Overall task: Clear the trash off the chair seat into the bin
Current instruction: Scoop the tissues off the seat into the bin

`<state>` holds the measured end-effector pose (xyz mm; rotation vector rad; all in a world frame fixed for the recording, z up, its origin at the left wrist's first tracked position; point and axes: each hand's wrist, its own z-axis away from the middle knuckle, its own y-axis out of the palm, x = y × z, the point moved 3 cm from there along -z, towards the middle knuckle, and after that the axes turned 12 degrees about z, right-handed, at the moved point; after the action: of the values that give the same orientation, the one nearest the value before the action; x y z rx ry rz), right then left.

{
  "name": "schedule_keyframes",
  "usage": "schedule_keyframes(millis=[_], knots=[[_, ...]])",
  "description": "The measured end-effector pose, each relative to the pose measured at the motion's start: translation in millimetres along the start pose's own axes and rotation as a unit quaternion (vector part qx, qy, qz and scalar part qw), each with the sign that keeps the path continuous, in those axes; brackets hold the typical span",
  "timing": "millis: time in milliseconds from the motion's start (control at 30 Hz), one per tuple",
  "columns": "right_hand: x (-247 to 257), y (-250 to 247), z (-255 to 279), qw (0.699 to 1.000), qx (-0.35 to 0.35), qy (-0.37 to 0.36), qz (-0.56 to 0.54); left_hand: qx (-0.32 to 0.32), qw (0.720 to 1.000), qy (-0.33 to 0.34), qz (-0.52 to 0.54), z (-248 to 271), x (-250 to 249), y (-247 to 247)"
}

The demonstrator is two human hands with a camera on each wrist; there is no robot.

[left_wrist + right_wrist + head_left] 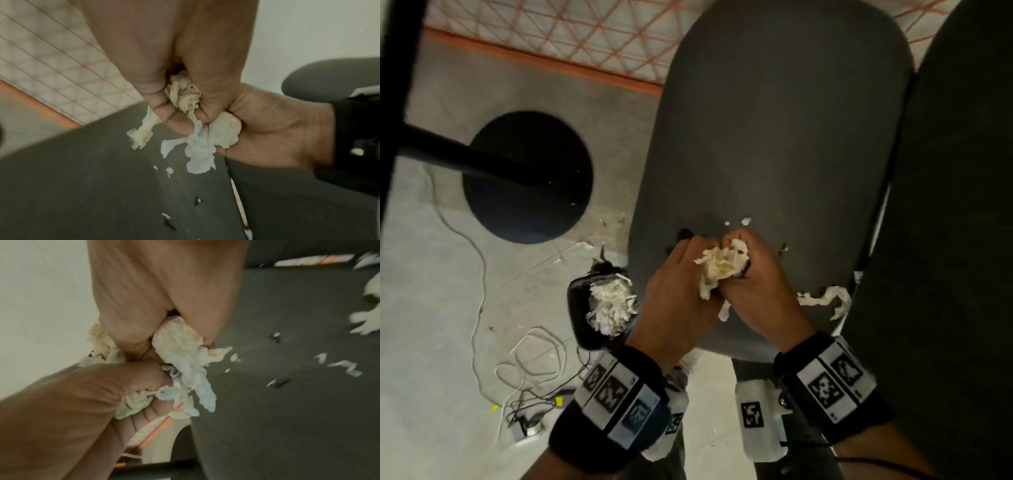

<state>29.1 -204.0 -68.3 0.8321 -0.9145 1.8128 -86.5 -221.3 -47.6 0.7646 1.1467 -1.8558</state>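
Note:
Both hands meet over the front of the grey chair seat [774, 137] and grip one crumpled wad of off-white tissue [722, 267] between them. My left hand [685, 263] curls round its left side, my right hand [755, 255] round its right. In the left wrist view, tissue tails [197, 146] hang below the curled fingers [176, 118]. A twisted tissue strip [825, 301] lies at the seat's right front edge, also seen as tissue strip [366, 322]. Small white and dark scraps [343, 366] dot the seat. The black bin [582, 322], holding shredded tissue, sits on the floor left of the seat.
A black round table base [527, 174] and its pole stand on the floor to the left. White cables [534, 359] and a charger lie near the bin. A second dark chair [945, 240] adjoins the seat's right side. Paper bits [585, 245] litter the floor.

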Motion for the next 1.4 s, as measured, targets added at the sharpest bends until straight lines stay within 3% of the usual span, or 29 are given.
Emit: schedule_keyframes(millis=[133,233,367,500,600,733,833,933,1033,1133,1300,1400], knots=[[29,79,12,0.990,0.139,-0.027,0.004,-0.077,0.996,-0.042,-0.003,54,33,-64],[20,159,16,0.974,0.218,-0.035,0.040,-0.144,0.985,-0.100,-0.001,93,90,-98],[-40,262,0,0.966,0.241,-0.025,0.088,-0.180,0.970,-0.161,-0.027,115,206,-106],[-134,335,-38,0.961,0.234,0.022,0.145,-0.196,0.955,-0.222,-0.024,94,335,-78],[-200,370,-72,0.956,0.204,0.050,0.206,-0.130,0.961,-0.239,-0.053,62,416,-45],[-267,385,-107,0.892,0.206,0.080,0.394,0.023,0.952,-0.289,-0.101,23,498,1],[-299,390,-124,0.886,0.227,0.106,0.390,0.084,0.930,-0.324,-0.152,3,535,22],[-300,390,-134,0.888,0.231,0.111,0.382,0.100,0.928,-0.311,-0.180,-4,539,18],[-282,384,-131,0.888,0.237,0.097,0.382,0.100,0.942,-0.288,-0.143,3,505,5],[-252,366,-113,0.908,0.246,0.093,0.325,0.052,0.948,-0.305,-0.073,22,462,-20],[-191,307,-69,0.934,0.251,0.067,0.245,0.025,0.951,-0.305,-0.036,65,390,-51],[-150,269,-38,0.947,0.255,0.094,0.171,-0.041,0.963,-0.265,-0.035,81,326,-73]])
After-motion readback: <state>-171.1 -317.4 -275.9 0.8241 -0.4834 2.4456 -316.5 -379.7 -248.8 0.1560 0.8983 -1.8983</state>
